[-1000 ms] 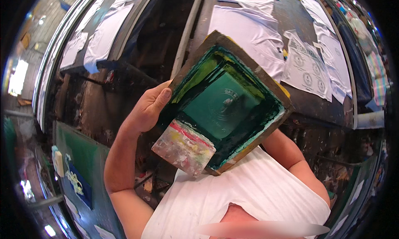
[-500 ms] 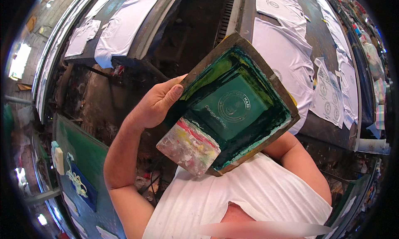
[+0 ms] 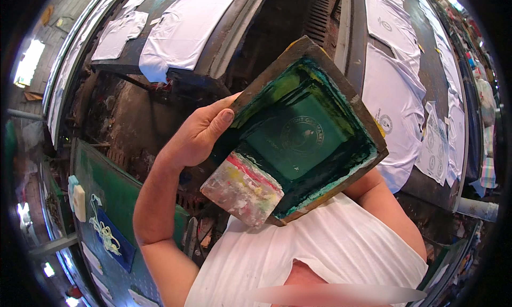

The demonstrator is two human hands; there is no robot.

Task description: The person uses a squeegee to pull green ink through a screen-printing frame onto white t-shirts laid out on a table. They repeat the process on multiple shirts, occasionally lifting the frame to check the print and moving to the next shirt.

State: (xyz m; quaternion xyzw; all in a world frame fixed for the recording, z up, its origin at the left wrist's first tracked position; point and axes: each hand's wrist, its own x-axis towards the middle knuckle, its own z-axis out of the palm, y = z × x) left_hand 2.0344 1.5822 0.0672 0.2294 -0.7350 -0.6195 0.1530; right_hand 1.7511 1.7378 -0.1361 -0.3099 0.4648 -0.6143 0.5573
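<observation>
I grip a tilted screen-printing frame (image 3: 346, 93) by its left edge with my left hand (image 3: 202, 131), thumb over the rim. Its inside has a green mesh (image 3: 282, 141) with a round printed design and dark green ink round the border. A flat, paint-smeared rectangular piece (image 3: 241, 187) lies across the lower left corner of the frame. My right arm (image 3: 384, 211) reaches up behind the frame on the right, and its hand is hidden there.
Tables on both sides beyond the frame carry white T-shirts (image 3: 186, 29) and printed shirts (image 3: 389, 109) on dark boards. At lower left stands a green board (image 3: 101, 163) with a blue pad and pale cord (image 3: 109, 235). Rails and clutter fill the edges.
The tables with shirts have shifted rightward in the picture as the view swung left. The frame and my left hand have moved slightly right, my grip unchanged.
</observation>
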